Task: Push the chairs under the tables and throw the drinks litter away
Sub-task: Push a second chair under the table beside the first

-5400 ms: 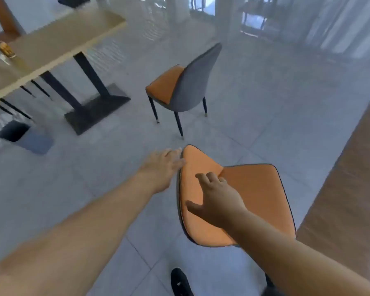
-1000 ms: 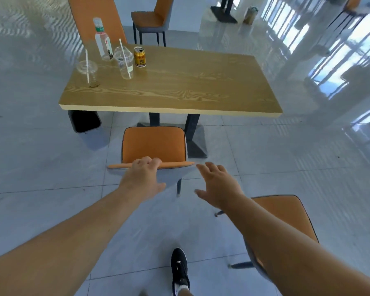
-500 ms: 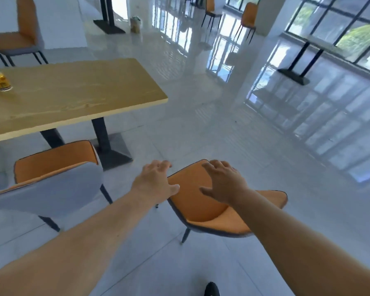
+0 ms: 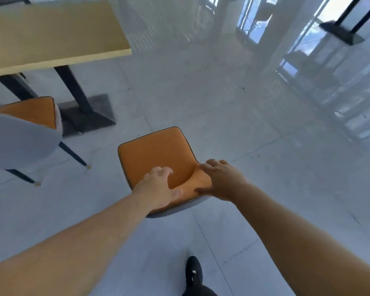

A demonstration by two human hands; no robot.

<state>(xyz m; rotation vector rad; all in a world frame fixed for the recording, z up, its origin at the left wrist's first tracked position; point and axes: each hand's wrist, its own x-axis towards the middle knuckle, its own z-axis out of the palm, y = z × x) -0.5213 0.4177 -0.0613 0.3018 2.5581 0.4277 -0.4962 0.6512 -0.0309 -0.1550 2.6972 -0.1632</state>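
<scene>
A wooden table (image 4: 51, 33) stood at the upper left on black legs and a dark base plate (image 4: 88, 113). A second chair (image 4: 19, 133), grey-backed with an orange seat, stood at the left just beside that base, its seat partly under the table edge. Pale glossy floor tiles (image 4: 233, 116) lay bare between the near chair and the table. At the upper right another dark table base (image 4: 341, 33) stood well apart, near bright windows reflected in the floor. A black shoe (image 4: 193, 272) showed at the bottom edge.

The near chair (image 4: 156, 154) stood in the middle of the open floor, clear of the table and to the right of the second chair. Its seat was orange with dark piping, rounded at the corners and facing away from the person; the backrest curved in orange at the top with a grey shell behind. Its legs were hidden below the seat.

The left hand (image 4: 158, 189) was wrapped over the top of the backrest, fingers curled down the front and thumb along the rim. The right hand (image 4: 222, 180) lay on the backrest's right end with fingers spread; whether it was gripping could not be told.
</scene>
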